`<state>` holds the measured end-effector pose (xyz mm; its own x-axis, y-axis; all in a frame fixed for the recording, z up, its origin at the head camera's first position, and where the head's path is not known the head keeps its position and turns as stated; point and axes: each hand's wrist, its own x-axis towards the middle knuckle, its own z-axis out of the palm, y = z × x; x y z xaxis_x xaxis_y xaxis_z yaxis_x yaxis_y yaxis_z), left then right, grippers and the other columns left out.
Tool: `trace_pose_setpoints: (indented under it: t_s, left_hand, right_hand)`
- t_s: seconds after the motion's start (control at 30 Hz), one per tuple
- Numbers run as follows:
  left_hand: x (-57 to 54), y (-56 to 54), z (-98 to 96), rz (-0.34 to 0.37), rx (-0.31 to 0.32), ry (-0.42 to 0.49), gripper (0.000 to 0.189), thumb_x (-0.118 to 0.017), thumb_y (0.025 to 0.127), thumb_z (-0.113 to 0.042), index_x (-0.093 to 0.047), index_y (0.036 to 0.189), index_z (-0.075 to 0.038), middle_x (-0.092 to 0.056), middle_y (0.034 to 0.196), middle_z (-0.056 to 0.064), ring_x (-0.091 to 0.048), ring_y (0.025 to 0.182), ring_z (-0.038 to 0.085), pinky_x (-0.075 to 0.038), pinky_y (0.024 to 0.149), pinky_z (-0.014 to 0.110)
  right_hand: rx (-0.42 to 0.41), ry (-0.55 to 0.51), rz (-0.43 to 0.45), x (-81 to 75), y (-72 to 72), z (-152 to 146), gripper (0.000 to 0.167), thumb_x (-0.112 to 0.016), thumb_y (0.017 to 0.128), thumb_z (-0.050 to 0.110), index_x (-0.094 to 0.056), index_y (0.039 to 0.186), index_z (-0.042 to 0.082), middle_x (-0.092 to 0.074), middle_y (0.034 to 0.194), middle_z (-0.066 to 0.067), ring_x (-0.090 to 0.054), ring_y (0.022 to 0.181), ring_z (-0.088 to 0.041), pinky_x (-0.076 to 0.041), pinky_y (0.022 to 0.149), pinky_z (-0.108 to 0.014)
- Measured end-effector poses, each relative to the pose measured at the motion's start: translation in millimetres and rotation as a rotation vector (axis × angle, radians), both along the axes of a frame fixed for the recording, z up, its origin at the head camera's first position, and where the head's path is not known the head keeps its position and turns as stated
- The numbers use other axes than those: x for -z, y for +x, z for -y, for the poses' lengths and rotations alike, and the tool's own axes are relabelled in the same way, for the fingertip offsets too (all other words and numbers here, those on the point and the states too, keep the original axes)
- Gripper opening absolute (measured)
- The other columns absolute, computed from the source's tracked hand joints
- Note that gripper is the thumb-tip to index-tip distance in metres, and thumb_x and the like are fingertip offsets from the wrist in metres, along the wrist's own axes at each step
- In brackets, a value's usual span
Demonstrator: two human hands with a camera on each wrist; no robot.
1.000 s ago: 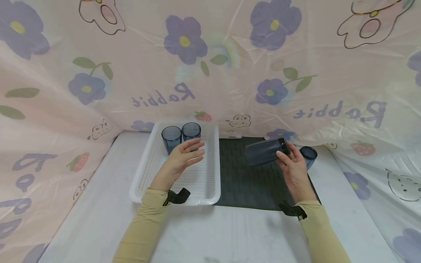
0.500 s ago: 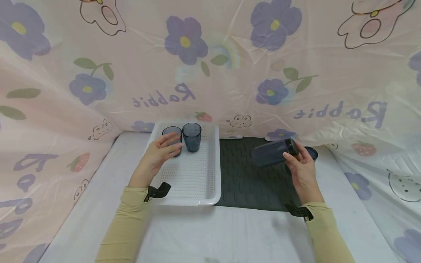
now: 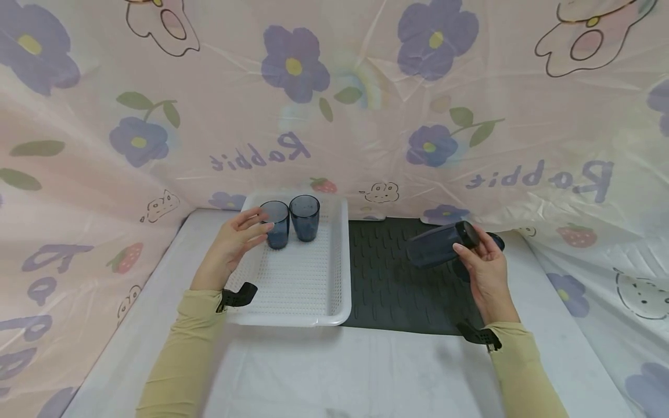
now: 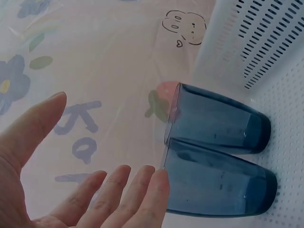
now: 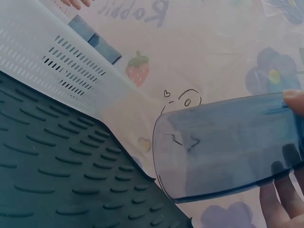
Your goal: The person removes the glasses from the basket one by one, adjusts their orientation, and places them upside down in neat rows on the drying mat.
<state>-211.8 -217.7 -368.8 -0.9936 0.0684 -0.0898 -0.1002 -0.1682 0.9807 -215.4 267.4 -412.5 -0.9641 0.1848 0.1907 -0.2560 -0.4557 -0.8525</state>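
Observation:
My right hand (image 3: 485, 273) grips a blue tinted glass tumbler (image 3: 432, 246) by its thick base end, the tumbler lying on its side in the air above the dark mat. In the right wrist view that tumbler (image 5: 223, 147) has its mouth turned left, with thumb above and fingers below. Two matching tumblers stand upright in the white basket: a left one (image 3: 279, 229) and a right one (image 3: 305, 218). My left hand (image 3: 230, 247) is at the basket's left side with fingers extended, holding nothing; its fingertips overlap the left tumbler in the head view.
The white perforated basket (image 3: 342, 278) stands left of the dark ridged mat (image 3: 397, 296) on a white-covered table (image 3: 366, 371). Another dark tumbler (image 3: 499, 240) is partly hidden behind my right hand. A printed plastic curtain (image 3: 360, 133) encloses the back and sides.
My left hand has drawn left, away from over the basket's middle, uncovering the right tumbler. My right hand has shifted slightly right with its tumbler, now covering more of the tumbler behind it.

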Motion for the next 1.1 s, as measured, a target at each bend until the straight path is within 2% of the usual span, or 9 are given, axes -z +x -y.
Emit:
trace_pose_setpoints:
  t_s: [0.33, 0.57, 0.83, 1.1]
  left_hand:
    - [0.7, -7.9, 6.2, 0.023, -0.027, -0.022, 0.071, -0.067, 0.091, -0.008, -0.027, 0.15, -0.004, -0.031, 0.151, 0.017, -0.055, 0.113, 0.017, -0.038, 0.107, 0.038]
    - [0.7, -12.1, 11.6, 0.037, -0.056, -0.045, 0.073, -0.07, 0.089, -0.012, -0.029, 0.15, -0.007, -0.03, 0.152, 0.016, -0.042, 0.13, 0.026, -0.04, 0.105, 0.031]
    - [0.8, -14.2, 16.8, 0.033, -0.055, -0.079, 0.076, -0.071, 0.089, -0.015, -0.027, 0.151, -0.007, -0.03, 0.152, 0.016, -0.037, 0.134, 0.029, -0.037, 0.107, 0.034]
    - [3.8, -16.6, 19.8, 0.038, -0.06, -0.089, 0.077, -0.071, 0.089, -0.015, -0.026, 0.151, -0.006, -0.029, 0.152, 0.018, -0.036, 0.135, 0.029, -0.035, 0.109, 0.037]
  right_hand:
    - [0.061, 0.051, 0.01, 2.0, -3.4, -2.9, 0.06, -0.062, 0.079, -0.025, -0.051, 0.133, -0.002, -0.066, 0.117, -0.005, -0.063, 0.102, -0.014, -0.054, 0.082, -0.021]
    - [0.085, 0.136, 0.022, 4.6, -4.0, -3.8, 0.064, -0.068, 0.076, -0.021, -0.052, 0.134, 0.0, -0.063, 0.121, -0.005, -0.06, 0.108, -0.015, -0.052, 0.085, -0.019]
    - [0.116, 0.242, 0.08, 12.9, -2.9, -3.5, 0.068, -0.075, 0.075, -0.013, -0.053, 0.135, 0.009, -0.059, 0.126, -0.002, -0.053, 0.111, -0.014, -0.049, 0.086, -0.015]
    - [0.135, 0.275, 0.079, 21.8, -7.2, -1.5, 0.07, -0.075, 0.074, -0.015, -0.049, 0.137, 0.003, -0.059, 0.124, -0.003, -0.052, 0.112, -0.015, -0.049, 0.085, -0.014]
